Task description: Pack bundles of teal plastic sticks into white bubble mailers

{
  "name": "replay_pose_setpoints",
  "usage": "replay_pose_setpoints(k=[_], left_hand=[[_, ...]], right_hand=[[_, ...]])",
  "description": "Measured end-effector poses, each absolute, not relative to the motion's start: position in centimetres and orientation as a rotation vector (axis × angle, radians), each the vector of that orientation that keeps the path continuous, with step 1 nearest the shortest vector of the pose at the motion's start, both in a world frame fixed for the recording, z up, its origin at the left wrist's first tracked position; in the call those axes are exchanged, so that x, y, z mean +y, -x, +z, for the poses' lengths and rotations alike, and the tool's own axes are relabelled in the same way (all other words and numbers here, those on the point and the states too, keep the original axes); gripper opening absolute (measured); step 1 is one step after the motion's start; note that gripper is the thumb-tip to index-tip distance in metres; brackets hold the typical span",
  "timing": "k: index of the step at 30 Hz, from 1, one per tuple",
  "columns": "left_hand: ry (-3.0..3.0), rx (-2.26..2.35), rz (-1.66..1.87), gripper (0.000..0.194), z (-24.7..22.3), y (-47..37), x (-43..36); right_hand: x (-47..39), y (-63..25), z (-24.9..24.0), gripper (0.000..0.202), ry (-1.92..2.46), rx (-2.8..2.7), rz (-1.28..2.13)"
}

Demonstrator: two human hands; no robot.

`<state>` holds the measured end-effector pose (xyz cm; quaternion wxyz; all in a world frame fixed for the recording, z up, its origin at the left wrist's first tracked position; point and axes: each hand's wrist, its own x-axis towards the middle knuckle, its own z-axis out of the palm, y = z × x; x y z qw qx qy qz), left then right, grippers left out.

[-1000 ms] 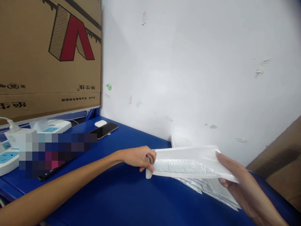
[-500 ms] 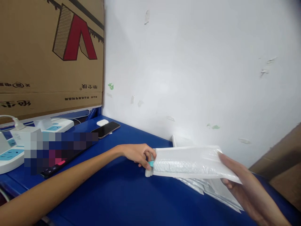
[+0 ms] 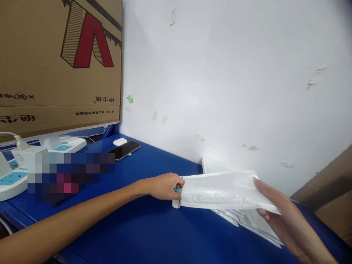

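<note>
A white bubble mailer (image 3: 217,190) is held above the blue table, its bubbled lower half facing me and its narrow end to the left. My right hand (image 3: 275,201) is closed on its right end, thumb on top and fingers beneath. At the left end, my left hand (image 3: 166,186) is closed, fingers curled around a small teal item (image 3: 178,190) at the edge; most of it is hidden, so its kind is unclear. A white flap (image 3: 176,203) hangs just below these fingers. Several more white mailers (image 3: 247,220) lie stacked under the held one.
On the blue table (image 3: 165,234) lie a phone (image 3: 125,150) and a small white case (image 3: 120,141). Power strips (image 3: 13,179) with plugs stand at the left, beside a pixelated patch. A large cardboard box (image 3: 41,66) is behind them. The white wall (image 3: 233,73) borders the table.
My left hand has shifted slightly right and its fingers have curled tighter at the mailer's left end; less of the teal item shows. My right hand has stayed nearly still.
</note>
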<state>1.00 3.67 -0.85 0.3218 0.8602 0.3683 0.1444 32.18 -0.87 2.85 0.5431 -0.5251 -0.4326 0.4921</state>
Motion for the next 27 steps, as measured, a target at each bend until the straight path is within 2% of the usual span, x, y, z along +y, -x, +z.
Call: replay_pose_setpoints(k=[4, 11, 18, 23, 27], left_hand=[[-2.230, 1.004, 0.398, 0.006, -0.4, -0.5, 4.1], [-2.127, 0.994, 0.341, 0.030, 0.6, 1.7, 5.5], [-2.038, 0.922, 0.159, 0.023, 1.3, 2.7, 5.7], [-2.062, 0.886, 0.077, 0.036, 1.8, 2.3, 5.2], [-2.091, 0.868, 0.027, 0.032, 1.7, 2.1, 5.2]], right_hand=[[-0.8, -32.5, 2.7, 0.041, 1.252, -1.022, 1.146], [-0.8, -33.7, 3.2, 0.036, 1.236, -0.950, 1.142], [-1.0, -33.3, 3.9, 0.035, 1.245, -0.945, 1.157], [-1.3, -32.6, 3.9, 0.038, 1.264, -0.999, 1.146], [-1.4, -32.8, 4.4, 0.036, 1.268, -0.973, 1.159]])
